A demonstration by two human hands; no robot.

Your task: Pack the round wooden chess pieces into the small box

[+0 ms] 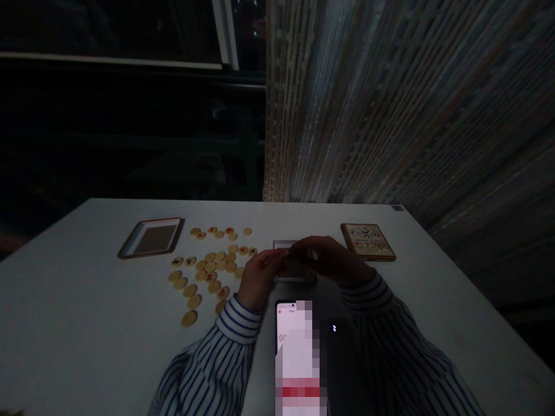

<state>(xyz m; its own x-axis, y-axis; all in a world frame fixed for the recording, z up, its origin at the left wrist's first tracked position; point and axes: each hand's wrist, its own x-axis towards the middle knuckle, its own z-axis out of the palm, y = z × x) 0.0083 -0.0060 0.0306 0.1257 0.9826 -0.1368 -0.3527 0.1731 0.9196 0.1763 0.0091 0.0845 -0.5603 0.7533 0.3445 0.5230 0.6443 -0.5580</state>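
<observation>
Near the middle of the white table, my left hand [259, 278] and my right hand [332, 258] meet at the fingertips. A small round piece [288, 255] shows dimly between them, pinched by both. Under the hands lies a shallow white box [284, 244], partly hidden, with another round piece [310, 275] at its right end. Several wooden discs [210, 266] are scattered to the left of my left hand, some with red or black characters, others blank side up.
An open, shallow tray [151, 240] lies at the left. A decorated box lid [368, 241] is at the right. A lit phone [292, 352] lies on the white table [108, 346] between my forearms. A strand curtain [368, 115] hangs behind.
</observation>
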